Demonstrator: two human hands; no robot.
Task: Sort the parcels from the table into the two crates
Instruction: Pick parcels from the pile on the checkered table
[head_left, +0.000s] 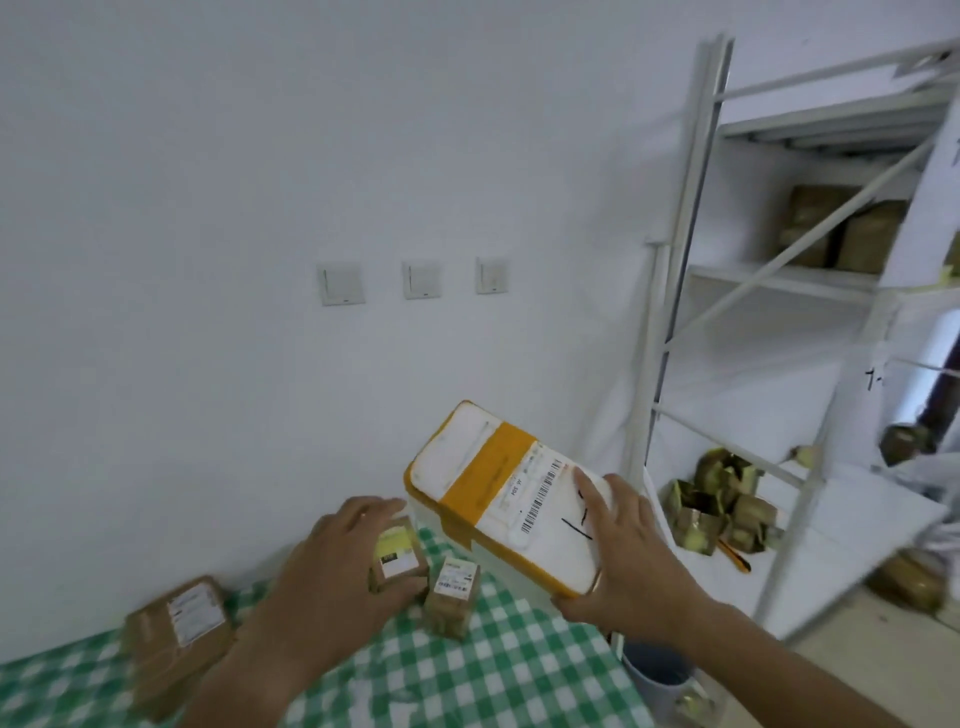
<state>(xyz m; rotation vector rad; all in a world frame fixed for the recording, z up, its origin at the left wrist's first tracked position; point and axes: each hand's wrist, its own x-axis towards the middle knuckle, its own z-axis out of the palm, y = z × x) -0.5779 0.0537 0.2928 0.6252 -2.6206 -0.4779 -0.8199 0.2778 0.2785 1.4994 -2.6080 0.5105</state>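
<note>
Fingers (589, 491) of the right hand (631, 558) are spread over the near end of a white foam parcel (501, 499) banded with orange tape, thumb under its lower corner, so the hand grips it and holds it clear of the surface (467, 680) with its label turned up toward the person, probably so the barcode can be read before choosing a crate. That parcel sits at about five o'clock from the middle of the head view, tilted, its far end rising toward the wall.

To its nine o'clock the left hand (332, 566) lies over a small brown parcel (397, 558), fingers curved round its far side and thumb along the near edge; it looks like a grip, most likely to lift it next. Just beside that, at four o'clock from it, a second small brown box (453, 584) stands on the green-checked cloth, touched by neither hand. A larger flat brown parcel (179, 631) rests near the surface's left edge, at eight o'clock, well apart from both hands.

No crate shows anywhere in this view, so I cannot tell where the held parcel is headed. At three o'clock a white metal shelf rack (737, 280) carries more brown packages, and three wall switches (421, 280) sit on the wall behind.
</note>
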